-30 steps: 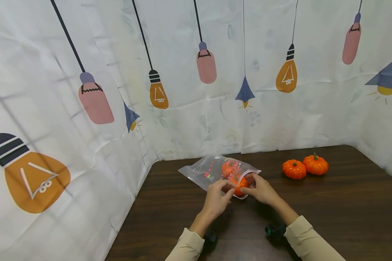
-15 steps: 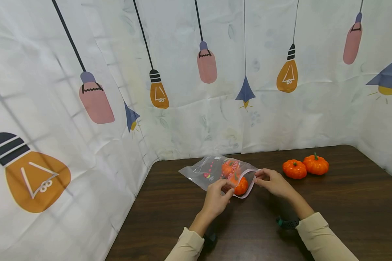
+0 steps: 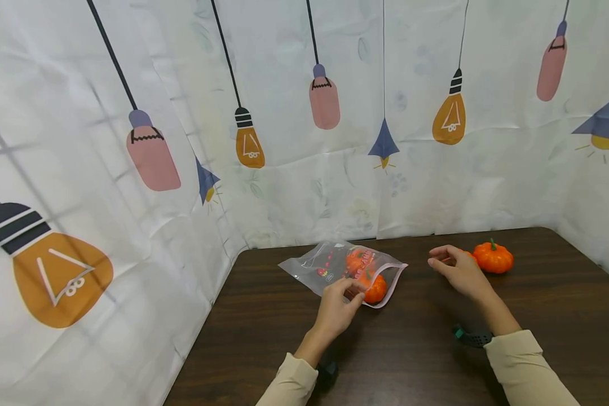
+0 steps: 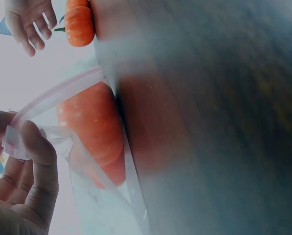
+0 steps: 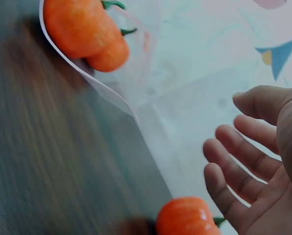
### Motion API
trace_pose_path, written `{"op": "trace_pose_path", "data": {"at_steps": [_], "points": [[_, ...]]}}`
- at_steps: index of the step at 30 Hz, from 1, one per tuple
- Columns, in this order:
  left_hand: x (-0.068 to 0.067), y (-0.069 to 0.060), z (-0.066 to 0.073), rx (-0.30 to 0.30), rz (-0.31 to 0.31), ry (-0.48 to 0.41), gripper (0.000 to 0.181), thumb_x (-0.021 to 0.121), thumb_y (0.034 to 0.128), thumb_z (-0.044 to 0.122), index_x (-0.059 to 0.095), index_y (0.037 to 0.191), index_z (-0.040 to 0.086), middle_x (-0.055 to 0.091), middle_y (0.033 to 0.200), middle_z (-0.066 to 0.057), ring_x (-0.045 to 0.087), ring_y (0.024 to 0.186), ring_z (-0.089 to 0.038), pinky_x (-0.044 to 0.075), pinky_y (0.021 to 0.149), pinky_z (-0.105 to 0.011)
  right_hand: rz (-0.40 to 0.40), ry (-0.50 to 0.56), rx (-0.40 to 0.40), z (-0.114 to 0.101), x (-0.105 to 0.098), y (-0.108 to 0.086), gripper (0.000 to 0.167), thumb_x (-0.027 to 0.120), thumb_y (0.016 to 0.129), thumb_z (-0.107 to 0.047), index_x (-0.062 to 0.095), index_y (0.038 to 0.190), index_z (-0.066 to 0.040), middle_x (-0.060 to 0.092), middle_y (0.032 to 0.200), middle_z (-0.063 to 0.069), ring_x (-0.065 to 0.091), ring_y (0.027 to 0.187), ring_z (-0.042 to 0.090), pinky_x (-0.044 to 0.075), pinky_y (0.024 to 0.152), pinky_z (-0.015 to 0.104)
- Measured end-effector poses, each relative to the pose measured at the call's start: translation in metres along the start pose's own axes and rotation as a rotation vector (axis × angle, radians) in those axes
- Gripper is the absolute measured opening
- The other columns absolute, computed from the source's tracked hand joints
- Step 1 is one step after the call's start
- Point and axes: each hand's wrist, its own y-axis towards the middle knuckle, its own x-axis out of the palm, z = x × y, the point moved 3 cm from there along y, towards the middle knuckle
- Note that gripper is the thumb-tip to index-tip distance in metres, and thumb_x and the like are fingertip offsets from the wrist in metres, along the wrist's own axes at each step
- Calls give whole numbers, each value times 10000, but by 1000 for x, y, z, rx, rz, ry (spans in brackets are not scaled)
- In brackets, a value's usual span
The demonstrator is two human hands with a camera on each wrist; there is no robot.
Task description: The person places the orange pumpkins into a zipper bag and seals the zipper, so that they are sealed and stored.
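Note:
A clear zip bag (image 3: pixel 312 269) with red print lies at the table's middle, its mouth facing right; in it are two small orange pumpkins (image 3: pixel 375 289). My left hand (image 3: pixel 336 310) pinches the bag's rim (image 4: pixel 11 142) between thumb and fingers. The right hand (image 3: pixel 462 273) holds nothing, its fingers relaxed and apart (image 5: pixel 258 166), just left of two more orange pumpkins (image 3: pixel 493 257). It hides most of the nearer one in the head view; that one shows at the bottom of the right wrist view.
The dark wooden table (image 3: pixel 264 338) reaches back to a white curtain (image 3: pixel 294 197) printed with hanging lamps and bulbs. Another stretch of curtain runs along the left side. A dark wristband (image 3: pixel 474 338) is on the right wrist.
My right hand has let go of the pumpkin at the bag's mouth, passed the rim and moved right to the loose pumpkins. The left hand has stayed in place on the bag.

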Motion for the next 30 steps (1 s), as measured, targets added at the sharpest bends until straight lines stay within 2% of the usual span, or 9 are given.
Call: {"op": "trace_pose_path", "data": {"at_steps": [2,4,6,9,14,22,26,30], "points": [[-1,0,0,6,2,14,73,748,900,70,752,949,124,717,851,-24,602,729,-44,557,628,-226,38,-14,14,3,-7,-1,437,608,1024,-382,604,1295,-39,656,1209,180,620,1058,302,523,753,253],[-1,1,0,7,1,17,68,750,900,77,753,945,128,716,849,-19,599,731,-40,551,648,-217,61,-1,30,7,-14,-3,484,588,1026,-427,586,1314,-38,623,1257,199,594,1113,341,525,792,299],[-1,1,-1,6,-1,19,62,751,901,82,753,942,129,716,847,-19,598,727,-39,546,651,-202,79,17,45,10,-20,-5,522,572,1029,-444,558,1344,-29,591,1312,225,550,1192,403,526,866,402],[-1,1,-1,8,-3,21,55,750,902,83,755,938,124,718,846,-21,599,723,-39,568,662,-239,106,36,52,14,-26,-8,535,571,1034,-414,519,1375,-5,551,1365,264,512,1233,457,478,930,550],[-1,2,-1,3,-5,21,64,754,895,72,757,934,122,722,847,-24,599,722,-39,587,671,-285,137,30,69,23,-33,-11,577,593,1025,-394,473,1416,14,495,1424,303,469,1268,515,456,939,644],[-1,1,-1,6,-7,12,76,756,885,57,762,926,121,728,841,-25,600,729,-33,573,677,-240,110,17,122,41,-37,-10,691,606,1016,-409,393,1494,43,404,1508,353,388,1342,569,426,977,699],[-1,1,-2,6,-16,8,80,757,883,55,762,928,120,739,844,-26,609,730,-28,590,694,-263,72,-17,112,50,-36,-9,713,615,1017,-386,358,1516,55,355,1531,381,372,1332,600,389,986,734],[-2,2,-2,14,-25,-8,86,759,882,37,762,939,102,740,839,-45,614,718,-35,588,679,-241,34,-70,79,57,-33,-7,747,639,1005,-363,325,1529,67,299,1540,414,291,1348,648,316,1017,781]]}}
